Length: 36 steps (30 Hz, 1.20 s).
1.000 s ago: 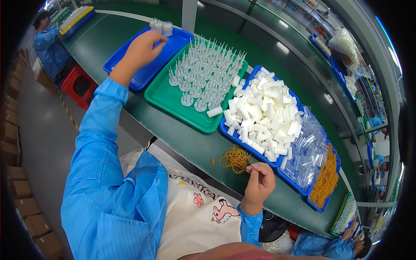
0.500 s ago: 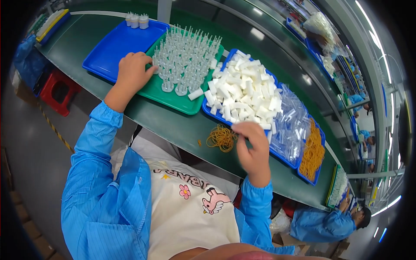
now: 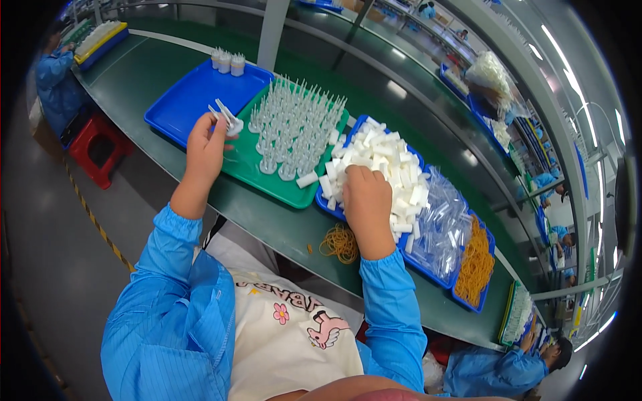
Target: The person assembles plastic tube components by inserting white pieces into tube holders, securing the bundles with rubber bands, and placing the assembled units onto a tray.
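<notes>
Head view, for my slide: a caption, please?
Left hand holds a pronged piece; right hand is at the white pieces.

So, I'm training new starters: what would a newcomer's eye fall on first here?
Probably the heap of white pieces in a blue tray right of centre, with the right hand over it. To its left, clear spiky parts crowd a green tray. Near that tray's left edge, the left hand holds a pronged part.

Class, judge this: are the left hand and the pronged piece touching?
Touching: the head view shows the left hand pinching the pronged piece, no gap visible.
</notes>
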Motion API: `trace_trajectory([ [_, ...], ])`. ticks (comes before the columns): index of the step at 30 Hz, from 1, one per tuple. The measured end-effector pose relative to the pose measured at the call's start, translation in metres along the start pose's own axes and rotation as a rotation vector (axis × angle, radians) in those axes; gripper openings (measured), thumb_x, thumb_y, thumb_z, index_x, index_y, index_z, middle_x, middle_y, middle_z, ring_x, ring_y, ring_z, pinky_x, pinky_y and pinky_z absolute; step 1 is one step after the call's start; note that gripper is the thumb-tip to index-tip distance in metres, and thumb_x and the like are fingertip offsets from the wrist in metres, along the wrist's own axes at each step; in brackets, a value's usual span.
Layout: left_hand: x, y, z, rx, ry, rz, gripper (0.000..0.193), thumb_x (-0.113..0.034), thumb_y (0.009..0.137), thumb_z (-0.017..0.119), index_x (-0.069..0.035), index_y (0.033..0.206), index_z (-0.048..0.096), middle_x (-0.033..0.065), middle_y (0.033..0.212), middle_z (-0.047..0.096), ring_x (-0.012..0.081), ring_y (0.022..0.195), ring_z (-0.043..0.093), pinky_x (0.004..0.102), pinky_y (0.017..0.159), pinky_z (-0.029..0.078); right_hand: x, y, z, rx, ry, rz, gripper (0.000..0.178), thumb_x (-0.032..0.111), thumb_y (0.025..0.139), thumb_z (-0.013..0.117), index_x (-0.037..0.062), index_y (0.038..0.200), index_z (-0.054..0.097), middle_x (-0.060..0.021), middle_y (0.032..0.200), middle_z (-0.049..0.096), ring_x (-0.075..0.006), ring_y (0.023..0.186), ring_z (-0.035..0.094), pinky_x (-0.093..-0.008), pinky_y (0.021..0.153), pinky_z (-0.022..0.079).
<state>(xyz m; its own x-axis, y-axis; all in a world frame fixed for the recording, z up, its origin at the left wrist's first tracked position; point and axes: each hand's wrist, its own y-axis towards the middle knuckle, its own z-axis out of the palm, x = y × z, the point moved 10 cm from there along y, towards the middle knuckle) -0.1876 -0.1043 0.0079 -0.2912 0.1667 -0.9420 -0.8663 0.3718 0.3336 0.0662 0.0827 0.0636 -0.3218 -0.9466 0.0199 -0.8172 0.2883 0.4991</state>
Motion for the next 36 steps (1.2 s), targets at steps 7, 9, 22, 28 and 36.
trace_trajectory([
  [7, 0.002, -0.03, 0.071, 0.258, -0.658, -0.431, 0.024, -0.028, 0.102, 0.054, -0.008, 0.115, 0.058, 0.0068, 0.107, 0.065, 0.02, 0.082, 0.068, 0.0269, 0.064, 0.054, -0.023, -0.002, -0.019, -0.207, 0.477, 0.039, 0.016, -0.008, 0.074, 0.064, 0.0013, 0.086, 0.061, -0.0127, 0.091, 0.056, -0.0304, 0.082, 0.058, -0.0381, 0.068, 0.049],
  [9, -0.003, -0.036, 0.096, 0.333, -0.67, -0.47, 0.025, -0.025, 0.101, 0.057, -0.008, 0.12, 0.058, 0.0059, 0.11, 0.064, 0.0188, 0.088, 0.066, 0.0262, 0.065, 0.053, -0.038, -0.004, -0.027, -0.208, 0.579, 0.098, 0.016, -0.009, 0.076, 0.064, 0.0005, 0.089, 0.063, -0.0126, 0.095, 0.057, -0.0274, 0.085, 0.06, -0.0341, 0.068, 0.051],
  [22, -0.039, -0.052, 0.255, 0.771, -0.49, -0.113, 0.059, 0.006, 0.087, 0.066, -0.005, 0.143, 0.05, 0.004, 0.114, 0.063, 0.008, 0.092, 0.058, 0.0248, 0.082, 0.05, -0.152, -0.065, -0.042, -0.518, 0.945, 0.529, 0.011, 0.0, 0.095, 0.059, -0.0067, 0.101, 0.066, -0.0119, 0.105, 0.062, -0.015, 0.076, 0.065, -0.0248, 0.069, 0.053],
  [28, -0.033, -0.046, 0.241, 0.702, -0.364, -0.021, 0.04, 0.005, 0.077, 0.075, -0.007, 0.116, 0.072, 0.001, 0.089, 0.064, 0.0062, 0.074, 0.055, 0.0202, 0.067, 0.046, -0.157, -0.072, -0.031, -0.531, 1.06, 0.621, 0.014, 0.008, 0.097, 0.061, -0.0048, 0.099, 0.068, -0.0094, 0.094, 0.067, -0.0129, 0.073, 0.064, -0.0243, 0.067, 0.05],
  [36, -0.049, -0.075, 0.246, 0.875, -0.201, 0.103, 0.044, -0.009, 0.081, 0.078, -0.001, 0.123, 0.066, 0.0113, 0.119, 0.064, 0.0148, 0.097, 0.063, 0.0271, 0.084, 0.054, -0.145, -0.077, -0.037, -0.618, 1.184, 0.528, 0.016, 0.011, 0.097, 0.064, -0.0046, 0.098, 0.068, -0.0104, 0.094, 0.066, -0.0142, 0.075, 0.061, -0.026, 0.069, 0.05],
])
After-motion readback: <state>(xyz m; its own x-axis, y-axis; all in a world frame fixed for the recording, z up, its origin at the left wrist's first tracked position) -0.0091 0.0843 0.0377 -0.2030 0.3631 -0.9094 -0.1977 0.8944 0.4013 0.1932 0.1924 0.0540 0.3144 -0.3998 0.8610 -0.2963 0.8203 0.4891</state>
